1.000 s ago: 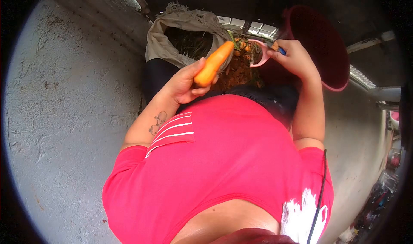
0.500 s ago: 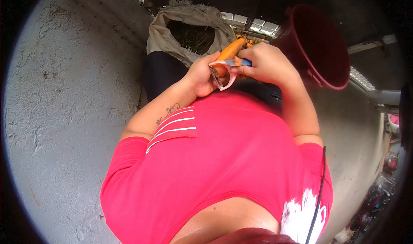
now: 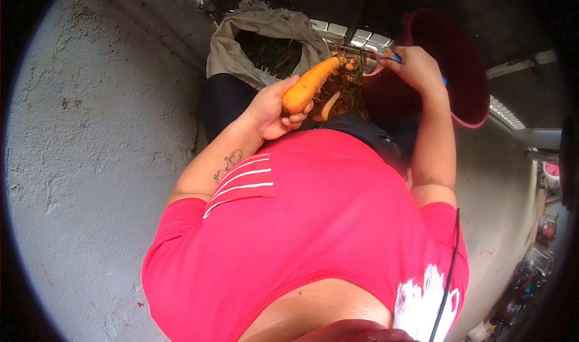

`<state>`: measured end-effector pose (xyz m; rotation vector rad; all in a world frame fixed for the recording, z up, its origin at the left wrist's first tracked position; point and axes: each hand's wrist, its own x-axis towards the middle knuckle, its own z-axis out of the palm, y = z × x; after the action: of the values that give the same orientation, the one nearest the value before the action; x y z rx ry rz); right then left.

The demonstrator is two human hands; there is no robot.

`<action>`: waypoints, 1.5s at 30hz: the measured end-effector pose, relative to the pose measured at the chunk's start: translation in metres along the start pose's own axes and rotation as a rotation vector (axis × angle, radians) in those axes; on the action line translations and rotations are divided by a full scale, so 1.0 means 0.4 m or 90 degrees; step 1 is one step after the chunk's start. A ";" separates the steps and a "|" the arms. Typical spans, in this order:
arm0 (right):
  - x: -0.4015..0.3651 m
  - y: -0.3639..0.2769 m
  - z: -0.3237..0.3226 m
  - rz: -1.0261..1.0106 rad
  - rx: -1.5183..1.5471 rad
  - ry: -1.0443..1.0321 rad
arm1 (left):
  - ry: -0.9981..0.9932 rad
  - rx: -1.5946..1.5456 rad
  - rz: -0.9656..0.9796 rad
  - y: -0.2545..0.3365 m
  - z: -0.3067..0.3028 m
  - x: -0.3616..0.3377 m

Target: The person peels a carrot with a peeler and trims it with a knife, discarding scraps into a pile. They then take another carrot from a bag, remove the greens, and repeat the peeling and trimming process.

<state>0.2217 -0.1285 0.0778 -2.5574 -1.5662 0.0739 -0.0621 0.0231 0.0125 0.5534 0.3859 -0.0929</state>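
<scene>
An orange carrot [image 3: 309, 87] lies in my left hand [image 3: 274, 108], whose fingers curl round its thick end; the thin end points up and right. Off to the right, apart from the carrot, my right hand [image 3: 416, 68] is closed on a pink peeler [image 3: 375, 69]. Something blue shows by the fingers, and the peeler's blade is hard to make out. A pale orange strip [image 3: 329, 106] is below the carrot, over a heap of peelings [image 3: 348, 80].
An open whitish sack [image 3: 226, 48] with dark plant matter inside stands beyond my left hand. The large dark red bucket [image 3: 476, 116] is behind my right hand. A rough grey wall [image 3: 90, 149] rises on the left. Assorted items [image 3: 525, 282] lie at the far right.
My right hand has moved up and right with the peeler, away from the carrot. My left hand has shifted slightly left and down, and the carrot is now in fuller view.
</scene>
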 end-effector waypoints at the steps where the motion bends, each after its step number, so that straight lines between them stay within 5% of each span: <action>1: -0.010 -0.008 -0.015 0.024 0.007 0.001 | -0.008 -0.003 -0.003 0.003 0.002 -0.001; 7: -0.072 -0.183 -0.042 -0.217 0.145 -0.046 | 0.000 0.021 0.044 -0.010 0.023 0.022; 13: -0.080 -0.254 -0.037 -0.248 0.115 -0.110 | 0.229 -0.003 0.084 -0.037 0.060 0.045; 17: -0.068 -0.225 -0.035 -0.282 0.080 -0.055 | 0.132 0.119 0.113 -0.041 0.021 0.021; 26: 0.036 0.030 0.018 0.018 -0.104 -0.060 | 0.079 0.064 0.048 -0.006 0.022 -0.016; 29: 0.013 -0.005 -0.007 -0.011 0.087 -0.034 | 0.025 0.032 0.043 0.002 0.011 0.001; 33: -0.032 -0.119 -0.006 -0.184 0.245 -0.065 | 0.130 0.031 0.060 -0.021 0.001 0.048; 40: -0.072 -0.219 0.018 -0.314 0.103 -0.079 | 0.163 -0.063 0.030 -0.043 0.044 0.057; 43: -0.062 -0.198 0.012 -0.317 0.116 -0.087 | 0.011 0.009 0.020 -0.039 -0.006 0.043; 45: -0.060 -0.190 0.007 -0.320 0.121 -0.084 | 0.097 0.070 0.037 -0.043 0.009 0.038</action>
<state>0.1435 -0.1155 0.0854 -1.9879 -2.0880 0.3222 -0.0501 0.0071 0.0011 0.6815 0.5145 -0.0152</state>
